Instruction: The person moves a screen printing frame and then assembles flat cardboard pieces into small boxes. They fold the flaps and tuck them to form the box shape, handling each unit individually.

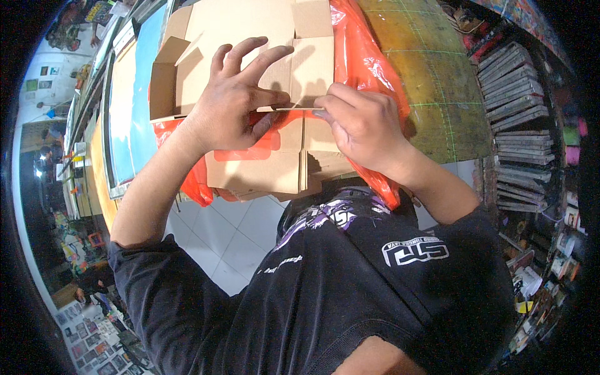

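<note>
Cluttered workshop setting, with a yellow-green gridded cutting mat (437, 81) covering the table top at the far right. Left hand (234, 103) lies spread on a flat brown cardboard box blank (250, 37), fingers extended and fanned, thumb pinching the near edge of a flap. Right hand (359, 125) is curled, its fingertips gripping the same thin flap edge just right of the left thumb; the two hands nearly touch. The blank sits at the near edge of the table, its side flap raised at the left. Directly beneath it lies a stack of further flat cardboard blanks (262, 169), overhanging the table edge toward the person. An orange plastic bag (369, 56) lies under and around the stack, bulging to the right and hanging down on the near side. Left of the cardboard, a light blue board (147, 94) and a tan panel (122, 94) rest lengthwise. Far right, shelves carry rows of stacked thin cases (515, 106). White floor tiles (231, 231) show below, beside the person's black printed shirt (350, 281).
</note>
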Available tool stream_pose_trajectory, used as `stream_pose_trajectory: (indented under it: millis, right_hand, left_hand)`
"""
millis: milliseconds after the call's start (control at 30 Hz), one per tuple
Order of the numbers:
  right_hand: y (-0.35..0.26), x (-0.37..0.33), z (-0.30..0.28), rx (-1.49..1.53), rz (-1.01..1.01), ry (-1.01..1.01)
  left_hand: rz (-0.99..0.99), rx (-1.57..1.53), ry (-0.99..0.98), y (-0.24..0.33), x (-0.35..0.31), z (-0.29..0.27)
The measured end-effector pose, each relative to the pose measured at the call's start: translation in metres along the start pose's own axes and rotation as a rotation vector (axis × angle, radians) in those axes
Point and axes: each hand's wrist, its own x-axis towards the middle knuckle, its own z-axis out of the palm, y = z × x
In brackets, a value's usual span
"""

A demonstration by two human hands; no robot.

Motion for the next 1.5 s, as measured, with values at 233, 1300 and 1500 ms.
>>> stream_pose_trajectory:
  millis: [233,1300,1500]
  right_hand:
    - [-0.009,0.008,-0.002,-0.136,0.026,-0.119]
    - [0.004,0.048,0.029,-0.246,-0.389,-0.068]
    - [-0.018,0.066,0.018,-0.507,-0.367,-0.356]
  left_hand:
    - [-0.018,0.045,-0.032,0.002,-0.002,-0.003]
    - [-0.422,0.049,0.127,-0.011,-0.027,0.024]
    - [-0.450,0.058,0.044,-0.013,-0.027,0.020]
